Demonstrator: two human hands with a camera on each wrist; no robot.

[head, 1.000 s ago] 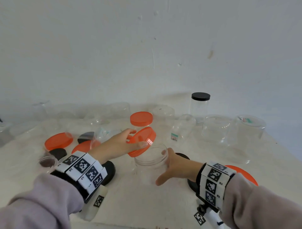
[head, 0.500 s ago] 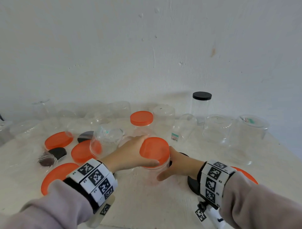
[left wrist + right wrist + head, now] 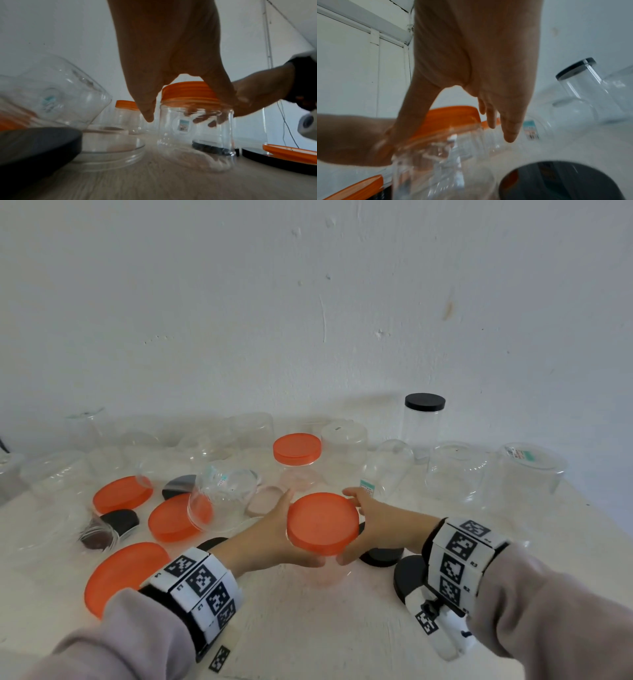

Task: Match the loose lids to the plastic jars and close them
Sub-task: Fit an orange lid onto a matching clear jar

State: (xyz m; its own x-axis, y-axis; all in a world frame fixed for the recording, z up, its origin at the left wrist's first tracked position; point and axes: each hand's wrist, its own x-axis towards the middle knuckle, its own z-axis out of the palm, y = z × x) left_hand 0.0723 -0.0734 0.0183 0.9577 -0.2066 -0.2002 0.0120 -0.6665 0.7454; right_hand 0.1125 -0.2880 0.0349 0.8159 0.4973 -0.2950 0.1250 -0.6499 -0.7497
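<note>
The orange lid sits on the mouth of a clear jar that stands upright on the counter, near the middle and close to the person. The jar's long axis is vertical, so the lid lies flat and level, and the coming twist turns about that upright line.

The left hand comes in from the left, thumb on the near edge of the lid's rim and fingers round the far edge, curled on it. The right hand reaches from the right, fingers wrapped on the jar's shoulder just under the lid, thumb toward the near side; the right wrist view is blurred, so how firmly it grips is likely but not certain.

Both hands touch the same jar from opposite sides. The lid looks seated but probably not yet screwed tight, so the left hand is the one placed to turn it.
</note>
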